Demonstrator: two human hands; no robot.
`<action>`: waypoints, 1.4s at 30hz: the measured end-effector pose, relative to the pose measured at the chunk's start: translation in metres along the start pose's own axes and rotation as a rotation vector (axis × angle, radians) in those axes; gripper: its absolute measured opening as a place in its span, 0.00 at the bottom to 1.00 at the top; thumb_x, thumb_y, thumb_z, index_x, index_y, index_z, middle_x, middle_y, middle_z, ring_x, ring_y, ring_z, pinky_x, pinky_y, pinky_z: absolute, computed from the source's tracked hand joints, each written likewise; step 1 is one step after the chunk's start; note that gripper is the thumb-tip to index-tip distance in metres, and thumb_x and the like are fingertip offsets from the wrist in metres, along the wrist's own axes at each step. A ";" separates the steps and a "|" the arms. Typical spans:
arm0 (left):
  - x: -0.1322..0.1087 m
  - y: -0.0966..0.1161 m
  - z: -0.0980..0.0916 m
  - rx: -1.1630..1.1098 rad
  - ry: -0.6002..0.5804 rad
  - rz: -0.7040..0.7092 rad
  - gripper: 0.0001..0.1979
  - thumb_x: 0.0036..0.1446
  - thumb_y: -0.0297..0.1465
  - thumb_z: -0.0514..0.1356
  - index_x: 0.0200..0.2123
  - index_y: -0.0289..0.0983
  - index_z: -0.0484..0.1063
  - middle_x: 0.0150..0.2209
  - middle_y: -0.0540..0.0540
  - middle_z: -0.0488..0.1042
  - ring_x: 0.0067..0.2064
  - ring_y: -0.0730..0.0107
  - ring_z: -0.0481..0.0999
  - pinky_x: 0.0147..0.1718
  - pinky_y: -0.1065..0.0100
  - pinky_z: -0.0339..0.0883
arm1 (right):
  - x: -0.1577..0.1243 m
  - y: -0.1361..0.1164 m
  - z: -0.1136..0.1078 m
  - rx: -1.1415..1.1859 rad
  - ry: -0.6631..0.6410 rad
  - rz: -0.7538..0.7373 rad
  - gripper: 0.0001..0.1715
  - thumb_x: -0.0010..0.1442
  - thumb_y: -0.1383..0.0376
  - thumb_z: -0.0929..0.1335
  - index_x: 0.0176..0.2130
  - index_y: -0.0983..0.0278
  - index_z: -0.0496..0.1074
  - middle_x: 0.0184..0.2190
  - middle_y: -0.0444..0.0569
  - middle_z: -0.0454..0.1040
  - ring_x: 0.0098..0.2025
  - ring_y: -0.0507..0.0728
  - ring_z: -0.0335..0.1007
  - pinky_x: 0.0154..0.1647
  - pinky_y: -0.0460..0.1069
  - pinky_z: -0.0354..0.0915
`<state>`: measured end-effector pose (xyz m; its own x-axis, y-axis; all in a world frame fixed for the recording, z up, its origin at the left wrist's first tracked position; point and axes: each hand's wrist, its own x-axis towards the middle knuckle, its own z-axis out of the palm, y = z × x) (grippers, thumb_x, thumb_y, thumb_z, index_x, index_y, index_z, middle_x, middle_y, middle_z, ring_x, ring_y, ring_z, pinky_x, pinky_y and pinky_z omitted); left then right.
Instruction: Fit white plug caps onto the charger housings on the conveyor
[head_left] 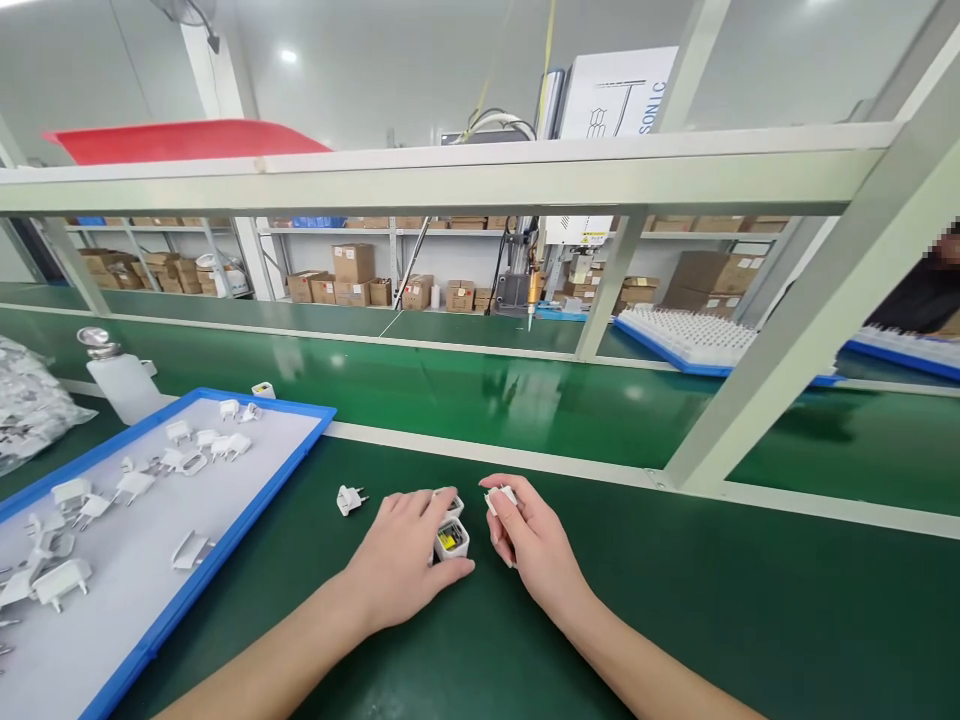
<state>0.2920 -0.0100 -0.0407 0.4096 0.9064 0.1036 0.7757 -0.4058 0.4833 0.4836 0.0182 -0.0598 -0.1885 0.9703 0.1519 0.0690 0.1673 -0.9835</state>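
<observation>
My left hand (397,562) is curved around white charger housings on the green bench, fingers behind them and thumb at the near side. The nearest charger housing (452,540) has its open end toward me, with a yellow part and metal inside. Another housing (453,505) sits just behind, partly covered by my fingers. To the right, a small white plug head (501,497) is pinched between the thumb and fingers of my right hand (534,545), just above the bench. One loose two-pin plug head (350,500) lies left of my left hand.
A blue-rimmed tray (247,500) at left holds many white plug heads. Behind it stand a pump bottle (124,385), a bag of white parts (34,405) and one housing (263,390). A slanted frame post (795,290) rises at right. Across the green belt (450,375) sits a filled tray (690,340).
</observation>
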 end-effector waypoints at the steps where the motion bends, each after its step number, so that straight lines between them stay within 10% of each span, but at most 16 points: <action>1: 0.004 0.006 0.005 -0.001 0.017 0.031 0.29 0.62 0.40 0.64 0.63 0.40 0.62 0.59 0.40 0.69 0.61 0.49 0.67 0.62 0.46 0.59 | 0.001 -0.001 -0.001 0.011 0.005 -0.011 0.27 0.66 0.44 0.65 0.50 0.63 0.67 0.22 0.37 0.64 0.20 0.49 0.56 0.21 0.46 0.56; 10: 0.023 0.039 0.035 -0.095 0.026 0.222 0.30 0.53 0.37 0.71 0.57 0.41 0.66 0.57 0.43 0.71 0.57 0.50 0.70 0.58 0.48 0.67 | -0.012 -0.061 -0.042 -0.117 0.022 -0.062 0.21 0.66 0.52 0.68 0.51 0.61 0.63 0.24 0.37 0.69 0.21 0.49 0.60 0.25 0.46 0.59; 16: 0.012 0.023 0.039 -0.117 0.121 0.209 0.28 0.57 0.36 0.69 0.57 0.42 0.63 0.56 0.46 0.72 0.61 0.53 0.71 0.70 0.35 0.40 | -0.034 -0.071 -0.065 -0.457 -0.246 0.023 0.12 0.70 0.59 0.64 0.47 0.61 0.73 0.28 0.42 0.72 0.26 0.49 0.63 0.27 0.45 0.60; 23: 0.009 0.015 0.053 -0.077 0.125 0.226 0.38 0.55 0.31 0.68 0.65 0.40 0.55 0.63 0.38 0.69 0.64 0.46 0.69 0.57 0.49 0.73 | -0.040 -0.055 -0.058 -0.477 -0.179 0.039 0.07 0.68 0.60 0.68 0.46 0.59 0.68 0.32 0.40 0.74 0.31 0.50 0.67 0.32 0.45 0.62; 31: 0.009 0.026 0.049 -0.304 -0.050 0.097 0.36 0.57 0.34 0.65 0.66 0.37 0.56 0.64 0.37 0.68 0.66 0.49 0.66 0.61 0.49 0.68 | -0.043 -0.058 -0.052 -0.924 -0.478 -0.213 0.10 0.74 0.61 0.63 0.41 0.61 0.70 0.32 0.43 0.69 0.32 0.51 0.63 0.32 0.46 0.56; 36: 0.010 0.029 0.040 -0.405 -0.121 0.011 0.39 0.53 0.36 0.68 0.65 0.40 0.56 0.67 0.37 0.60 0.67 0.47 0.63 0.60 0.50 0.69 | -0.042 -0.054 -0.053 -0.956 -0.430 -0.233 0.12 0.74 0.60 0.62 0.42 0.62 0.71 0.32 0.44 0.68 0.31 0.51 0.62 0.31 0.47 0.55; 42: 0.008 0.030 0.039 -0.433 -0.061 0.096 0.14 0.58 0.28 0.61 0.47 0.42 0.64 0.55 0.43 0.63 0.49 0.60 0.75 0.47 0.58 0.75 | -0.040 -0.056 -0.053 -0.926 -0.422 -0.194 0.13 0.74 0.61 0.61 0.41 0.62 0.72 0.32 0.45 0.69 0.33 0.53 0.63 0.33 0.47 0.57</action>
<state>0.3372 -0.0190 -0.0595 0.5080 0.8529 0.1205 0.4654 -0.3895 0.7948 0.5398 -0.0211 -0.0056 -0.5924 0.8019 0.0777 0.6935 0.5566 -0.4575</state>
